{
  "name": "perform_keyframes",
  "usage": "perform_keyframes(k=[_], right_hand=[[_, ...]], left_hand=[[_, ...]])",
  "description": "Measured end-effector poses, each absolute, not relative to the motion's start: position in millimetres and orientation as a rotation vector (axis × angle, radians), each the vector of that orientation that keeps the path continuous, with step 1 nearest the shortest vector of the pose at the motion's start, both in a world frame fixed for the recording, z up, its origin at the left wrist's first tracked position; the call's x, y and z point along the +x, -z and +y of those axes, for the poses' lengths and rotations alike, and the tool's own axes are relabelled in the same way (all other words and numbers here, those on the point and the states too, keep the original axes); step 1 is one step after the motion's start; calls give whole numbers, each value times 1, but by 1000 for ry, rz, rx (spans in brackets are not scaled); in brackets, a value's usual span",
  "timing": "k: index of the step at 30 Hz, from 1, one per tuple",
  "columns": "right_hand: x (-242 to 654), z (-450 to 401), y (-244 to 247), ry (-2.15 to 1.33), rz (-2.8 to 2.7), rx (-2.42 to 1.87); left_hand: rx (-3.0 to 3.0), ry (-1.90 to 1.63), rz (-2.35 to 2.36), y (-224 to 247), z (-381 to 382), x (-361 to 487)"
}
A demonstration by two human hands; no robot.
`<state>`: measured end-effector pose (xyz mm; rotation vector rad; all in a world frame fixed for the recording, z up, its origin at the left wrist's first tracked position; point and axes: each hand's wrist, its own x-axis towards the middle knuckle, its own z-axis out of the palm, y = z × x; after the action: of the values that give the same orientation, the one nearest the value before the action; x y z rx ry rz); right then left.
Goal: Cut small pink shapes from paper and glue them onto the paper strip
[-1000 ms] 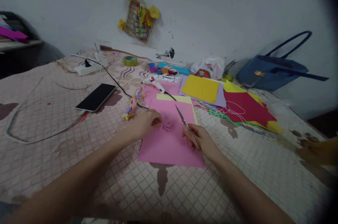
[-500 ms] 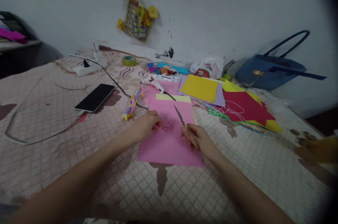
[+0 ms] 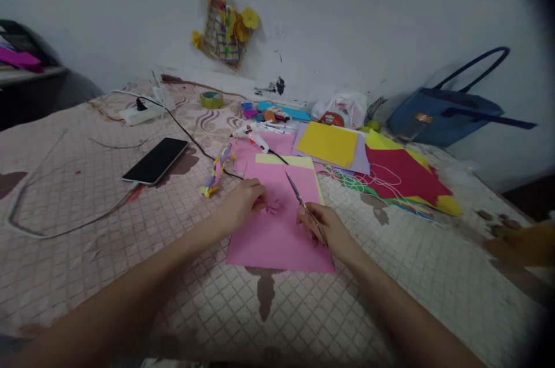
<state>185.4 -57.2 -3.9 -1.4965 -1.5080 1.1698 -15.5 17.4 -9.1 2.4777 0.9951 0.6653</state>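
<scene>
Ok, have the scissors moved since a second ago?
No, not noticeably: the scissors, in the right hand, keep the same place relative to the tape roll.

From my remote seat, I have a sheet of paper (image 3: 277,246) on the table (image 3: 390,281) straight ahead. Scissors (image 3: 293,186) in the right hand (image 3: 327,226) sit over its right part, and a small paper piece (image 3: 273,206) is at the fingertips of the left hand (image 3: 243,203). To my left lies the phone (image 3: 156,161), with the power strip (image 3: 141,115) behind it. Behind the sheet I see the glue gun (image 3: 255,139); the tape (image 3: 211,100) is farther back, leftward. On my right, string (image 3: 353,181) lies partly across other papers (image 3: 407,174), before the bag (image 3: 446,119).
</scene>
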Motion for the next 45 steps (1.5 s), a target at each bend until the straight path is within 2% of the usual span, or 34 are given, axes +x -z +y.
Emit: perform_keyframes(k=[8, 14, 25, 39, 45], right_hand=[[184, -57, 5, -1168, -1471, -1496], [173, -59, 5, -1132, -1370, -1378], [172, -65, 5, -1081, -1433, -1332], [172, -66, 3, -1129, -1451, -1330], [174, -65, 5, -1064, -1460, -1310]], left_hand=[[1949, -868, 1020, 2, 16, -12], [1511, -758, 762, 2, 5, -3], [1295, -657, 685, 3, -9, 6], [1401, -679, 634, 6, -12, 7], [1039, -614, 656, 6, -14, 9]])
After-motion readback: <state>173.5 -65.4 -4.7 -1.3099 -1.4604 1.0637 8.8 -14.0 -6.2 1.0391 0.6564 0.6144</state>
